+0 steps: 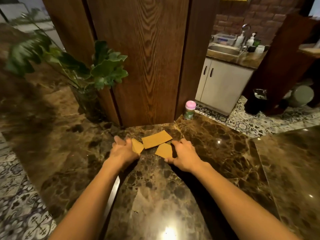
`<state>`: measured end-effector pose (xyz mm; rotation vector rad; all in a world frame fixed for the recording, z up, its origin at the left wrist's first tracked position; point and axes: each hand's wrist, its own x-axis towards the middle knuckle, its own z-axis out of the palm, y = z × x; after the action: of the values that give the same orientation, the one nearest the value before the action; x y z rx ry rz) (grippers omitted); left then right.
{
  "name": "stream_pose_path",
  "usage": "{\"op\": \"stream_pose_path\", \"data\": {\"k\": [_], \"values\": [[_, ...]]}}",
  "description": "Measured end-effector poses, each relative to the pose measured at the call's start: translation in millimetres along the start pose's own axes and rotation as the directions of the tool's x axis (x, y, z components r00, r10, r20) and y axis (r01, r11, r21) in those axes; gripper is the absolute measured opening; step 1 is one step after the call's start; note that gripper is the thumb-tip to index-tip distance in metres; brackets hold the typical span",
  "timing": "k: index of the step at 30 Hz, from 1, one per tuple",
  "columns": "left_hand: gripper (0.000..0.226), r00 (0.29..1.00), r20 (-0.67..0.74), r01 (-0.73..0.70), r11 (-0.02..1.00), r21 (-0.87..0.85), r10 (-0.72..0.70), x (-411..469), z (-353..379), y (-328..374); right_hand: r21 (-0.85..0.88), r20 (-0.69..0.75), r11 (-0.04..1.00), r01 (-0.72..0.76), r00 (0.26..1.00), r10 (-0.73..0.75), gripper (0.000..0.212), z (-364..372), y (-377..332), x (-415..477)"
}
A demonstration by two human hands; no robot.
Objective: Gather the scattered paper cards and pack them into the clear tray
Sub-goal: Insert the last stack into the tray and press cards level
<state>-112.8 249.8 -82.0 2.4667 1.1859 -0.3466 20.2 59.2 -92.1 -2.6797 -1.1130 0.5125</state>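
Two bare forearms reach forward from the bottom of the view across a dark, glossy marble counter [155,196]. The left hand [123,149] is loosely curled, its fingertips touching the left card [137,145], which tilts up against them as if being scooped inward. The right hand [183,155] is cupped, fingers bent over the edge of the right card [164,150], apparently sliding it toward the middle; whether either card is truly gripped cannot be told. Between and just beyond the hands lies the middle card [156,139], flat and untouched. The hands close in from both sides, likely to sweep all three together. No clear tray is visible. Farther back stand a wooden pillar [149,58], a small pink-lidded jar [190,110] and a leafy plant [103,66] in a glass vase.
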Motion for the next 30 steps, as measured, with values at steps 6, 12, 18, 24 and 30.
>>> {"op": "stream_pose_path", "data": {"k": [6, 12, 18, 24, 30], "values": [[0.079, 0.992, -0.121, -0.064, 0.982, -0.176, 0.043, 29, -11, 21, 0.157, 0.140, 0.982, -0.104, 0.987, 0.082, 0.070, -12, 23, -6], [0.095, 0.943, -0.052, -0.327, 0.944, 0.037, 0.329, 52, -19, 71, 0.396, 0.098, 0.890, -0.226, 0.974, 0.204, 0.075, -20, 36, -5], [0.069, 0.934, -0.088, -0.332, 0.932, 0.144, 0.346, 62, -28, 104, 0.289, 0.279, 0.902, -0.321, 0.929, 0.242, 0.052, -35, 50, -2], [0.075, 0.918, 0.063, -0.388, 0.920, -0.054, 0.391, 56, 4, 163, 0.573, 0.056, 0.684, -0.453, 0.853, 0.518, 0.009, -39, 77, 8], [0.104, 0.956, 0.042, -0.290, 0.956, 0.033, 0.289, 54, 34, 189, 0.758, 0.037, 0.486, -0.436, 0.772, 0.634, 0.019, -31, 93, 5]]}}
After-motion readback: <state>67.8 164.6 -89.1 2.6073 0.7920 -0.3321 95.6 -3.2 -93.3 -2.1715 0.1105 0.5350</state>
